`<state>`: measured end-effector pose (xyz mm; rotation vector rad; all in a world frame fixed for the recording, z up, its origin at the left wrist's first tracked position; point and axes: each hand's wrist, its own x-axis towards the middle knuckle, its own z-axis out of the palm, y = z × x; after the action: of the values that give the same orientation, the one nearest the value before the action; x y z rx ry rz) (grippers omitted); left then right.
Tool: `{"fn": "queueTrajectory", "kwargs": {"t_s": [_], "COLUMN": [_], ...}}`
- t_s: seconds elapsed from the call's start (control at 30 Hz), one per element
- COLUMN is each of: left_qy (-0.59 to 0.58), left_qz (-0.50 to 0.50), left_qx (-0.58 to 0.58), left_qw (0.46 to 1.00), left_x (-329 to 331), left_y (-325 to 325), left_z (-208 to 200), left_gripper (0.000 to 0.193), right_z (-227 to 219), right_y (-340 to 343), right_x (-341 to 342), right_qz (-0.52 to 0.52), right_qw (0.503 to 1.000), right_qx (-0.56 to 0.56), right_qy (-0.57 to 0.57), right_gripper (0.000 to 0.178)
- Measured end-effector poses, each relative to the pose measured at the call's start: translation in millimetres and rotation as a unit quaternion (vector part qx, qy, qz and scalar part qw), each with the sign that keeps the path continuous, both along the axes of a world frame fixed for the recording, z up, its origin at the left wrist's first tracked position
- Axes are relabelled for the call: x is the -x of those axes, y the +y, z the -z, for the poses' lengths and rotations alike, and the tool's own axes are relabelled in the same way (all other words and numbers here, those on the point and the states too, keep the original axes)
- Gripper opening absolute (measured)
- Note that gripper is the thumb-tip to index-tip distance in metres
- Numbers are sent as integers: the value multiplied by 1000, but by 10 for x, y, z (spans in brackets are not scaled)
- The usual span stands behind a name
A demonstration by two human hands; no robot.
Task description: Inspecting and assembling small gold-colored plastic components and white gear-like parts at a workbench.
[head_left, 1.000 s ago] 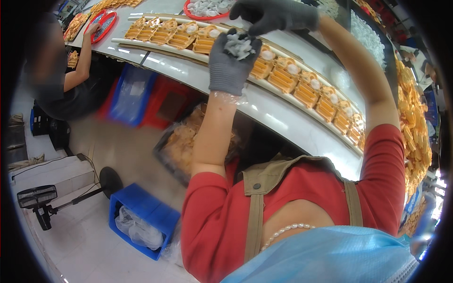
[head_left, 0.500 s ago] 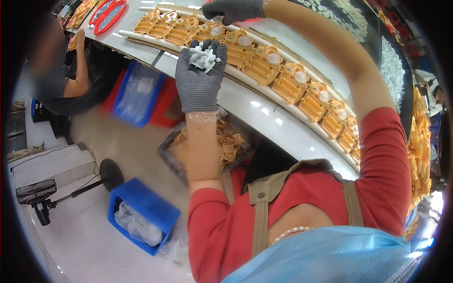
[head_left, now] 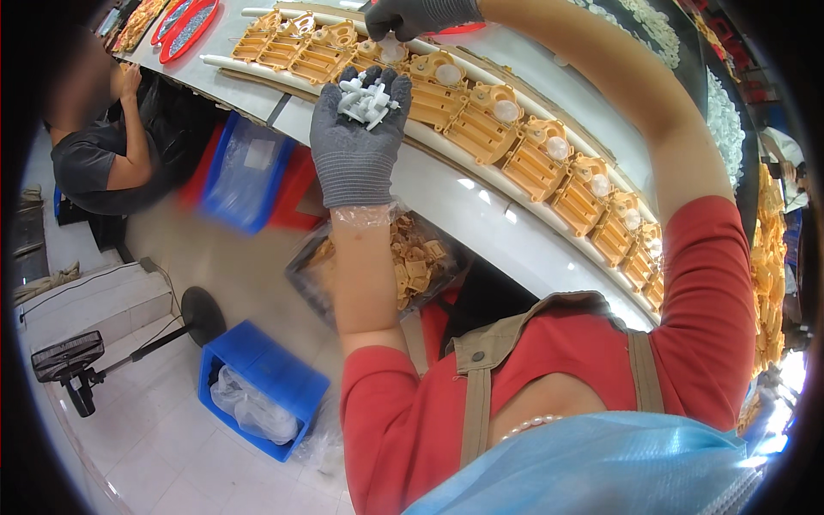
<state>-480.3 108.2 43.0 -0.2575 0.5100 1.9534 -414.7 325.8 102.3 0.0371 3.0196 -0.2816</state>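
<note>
My left hand (head_left: 359, 142), in a grey knit glove, is palm up with its fingers curled around several small white plastic parts (head_left: 367, 103). It hovers at the near edge of a row of yellow plastic housings (head_left: 481, 127). My right hand (head_left: 403, 19), gloved the same way, reaches across to the far side of the row. Its fingers are pinched down at a clear round plastic piece (head_left: 392, 48) on one housing; the fingertips are partly hidden. Housings further right carry similar clear round pieces (head_left: 506, 111), while those at the left end show none.
White rails (head_left: 283, 75) border the housings on the table. Red trays (head_left: 189, 33) of small metal parts lie far left. Below the table are a box of yellow parts (head_left: 416, 262) and blue bins (head_left: 257, 390). Another person (head_left: 107, 159) sits at left, near a fan (head_left: 73, 365).
My right hand has come down onto the clear round piece on the housing. My left hand still cradles the white parts, and the whole view has shifted slightly.
</note>
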Motion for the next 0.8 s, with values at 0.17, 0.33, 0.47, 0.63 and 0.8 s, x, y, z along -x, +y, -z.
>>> {"fn": "queueTrajectory", "kwargs": {"t_s": [0.17,0.33,0.47,0.63,0.8], "left_qy": [0,-11,-23,-12,7], "left_qz": [3,-1,29,75,139], "left_qx": [-8,1,-24,-27,-42], "left_qw": [1000,1000,999,997,989], "left_x": [13,-11,-93,-207,-397], "left_y": [-19,-64,-39,-75,-112], "left_z": [35,0,-83,-169,-170], "left_gripper": [42,44,46,39,30], "right_z": [29,-17,-100,-228,-452], "right_y": [-60,-116,-104,-377,-593], "right_x": [-38,-58,-154,-286,-551], "right_qz": [20,70,118,17,1], "right_qw": [999,994,987,969,974], "right_qx": [1,74,39,231,226], "right_qy": [44,45,104,82,-29], "right_gripper": [25,24,27,29,26]}}
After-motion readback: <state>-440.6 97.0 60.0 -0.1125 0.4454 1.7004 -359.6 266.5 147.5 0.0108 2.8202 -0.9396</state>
